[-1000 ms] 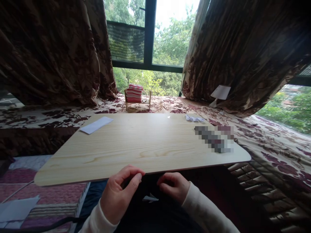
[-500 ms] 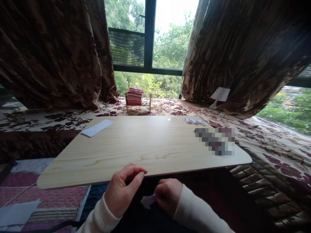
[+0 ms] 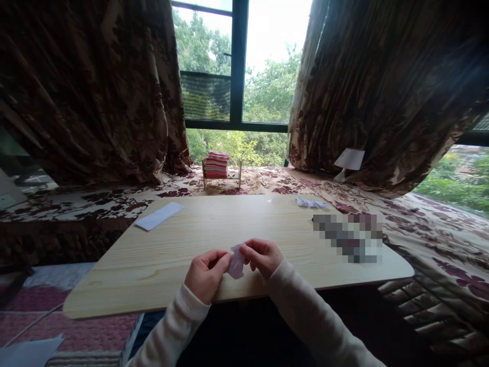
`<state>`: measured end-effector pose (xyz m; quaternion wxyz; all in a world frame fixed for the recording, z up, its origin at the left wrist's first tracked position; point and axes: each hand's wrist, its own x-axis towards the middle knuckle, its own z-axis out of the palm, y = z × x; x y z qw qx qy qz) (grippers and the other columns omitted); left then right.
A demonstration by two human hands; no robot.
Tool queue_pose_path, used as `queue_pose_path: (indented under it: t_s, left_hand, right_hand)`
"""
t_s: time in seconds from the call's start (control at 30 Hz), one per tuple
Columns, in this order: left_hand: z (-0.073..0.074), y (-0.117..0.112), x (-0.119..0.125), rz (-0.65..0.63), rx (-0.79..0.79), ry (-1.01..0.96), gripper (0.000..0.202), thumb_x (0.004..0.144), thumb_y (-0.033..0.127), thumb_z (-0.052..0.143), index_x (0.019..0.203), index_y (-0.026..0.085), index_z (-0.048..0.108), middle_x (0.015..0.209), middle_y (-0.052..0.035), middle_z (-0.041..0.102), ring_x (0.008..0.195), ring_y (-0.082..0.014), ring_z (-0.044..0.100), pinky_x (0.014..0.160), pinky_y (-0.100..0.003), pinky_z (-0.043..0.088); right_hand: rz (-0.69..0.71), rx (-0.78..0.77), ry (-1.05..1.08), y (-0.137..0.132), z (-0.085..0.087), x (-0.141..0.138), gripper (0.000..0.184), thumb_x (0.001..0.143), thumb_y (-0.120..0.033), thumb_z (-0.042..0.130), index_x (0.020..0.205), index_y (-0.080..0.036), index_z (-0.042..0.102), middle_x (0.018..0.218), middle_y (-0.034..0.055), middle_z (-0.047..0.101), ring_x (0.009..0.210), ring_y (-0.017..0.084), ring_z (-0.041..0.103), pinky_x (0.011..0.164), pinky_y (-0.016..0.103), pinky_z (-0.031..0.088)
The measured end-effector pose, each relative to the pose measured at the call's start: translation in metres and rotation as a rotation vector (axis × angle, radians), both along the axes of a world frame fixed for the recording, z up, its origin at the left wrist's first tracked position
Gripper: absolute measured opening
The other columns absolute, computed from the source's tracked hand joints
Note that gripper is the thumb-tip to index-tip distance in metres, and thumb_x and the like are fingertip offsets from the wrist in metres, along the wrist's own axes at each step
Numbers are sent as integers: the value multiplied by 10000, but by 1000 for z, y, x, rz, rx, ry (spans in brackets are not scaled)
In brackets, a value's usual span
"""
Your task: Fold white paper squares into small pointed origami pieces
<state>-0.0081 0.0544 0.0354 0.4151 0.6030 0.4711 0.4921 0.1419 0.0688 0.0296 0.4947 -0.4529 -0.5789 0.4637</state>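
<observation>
A small piece of white paper is held between my two hands, above the near edge of the wooden table. My left hand pinches its left side between thumb and fingers. On the other side, my right hand pinches the upper right part. The paper looks creased, with an uneven lower edge; its exact folds are too small to make out. Both hands sit close together in white sleeves.
A folded white sheet lies at the table's far left, several small folded paper pieces at its far right. Nearer on the right is a blurred-out object. Behind stand a small rack with striped cloths and a white lamp.
My right hand has risen from below the table edge, bringing the paper up to my left hand, which now grips it too. The view has tilted slightly upward.
</observation>
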Motion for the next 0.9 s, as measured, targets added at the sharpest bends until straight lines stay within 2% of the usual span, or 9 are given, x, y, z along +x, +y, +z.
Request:
queue_pose_path:
  t_s: [0.1,0.23,0.33,0.43,0.53,0.63,0.9]
  left_hand:
    - [-5,-2,2,5,8,2,252,678,360,583,721,135,689,624,-26,660,599,-145,568,566,-217,443]
    - [-6,-3,4,37,-14,-14,229,665,342,600,690,128,678,592,-14,645,554,-128,551,518,-199,425]
    - [-5,-2,5,128,-35,-78,230,660,339,618,719,123,671,598,-6,646,562,-126,558,536,-198,437]
    - [-6,-2,7,161,-50,-137,247,647,343,634,750,122,671,586,-1,645,564,-132,566,539,-203,448]
    - [-7,-3,8,126,-56,-158,257,635,336,644,771,120,671,591,-5,645,561,-131,562,531,-204,447]
    - [-7,-4,9,77,-45,-131,269,648,338,628,794,118,674,591,-8,637,544,-121,540,514,-201,430]
    - [-6,-2,5,-11,-60,-57,241,690,312,585,802,119,677,562,12,595,537,-102,507,511,-180,403]
  right_hand:
    - [-19,-17,84,-5,-10,-6,302,682,-430,591,654,-129,607,463,-32,510,392,59,409,363,181,319]
    - [-18,-2,141,-9,-12,-10,297,708,-422,573,717,-128,615,472,-31,501,411,68,421,371,186,326]
    - [-70,9,236,-8,-15,-12,296,721,-398,568,871,-144,576,583,-10,567,468,85,480,375,180,338]
    - [-47,50,244,-6,-19,-12,266,697,-341,610,885,-165,544,654,-1,600,520,100,526,396,183,354]
    - [-22,86,236,-6,-23,-13,219,677,-289,632,846,-170,560,656,-3,607,526,98,529,433,194,375]
    - [-59,92,296,-7,-24,-13,189,668,-267,642,810,-170,565,657,-6,607,521,87,520,448,194,384]
    - [-154,149,389,-9,-27,-18,216,639,-294,679,773,-193,543,605,-33,583,472,76,494,426,185,383]
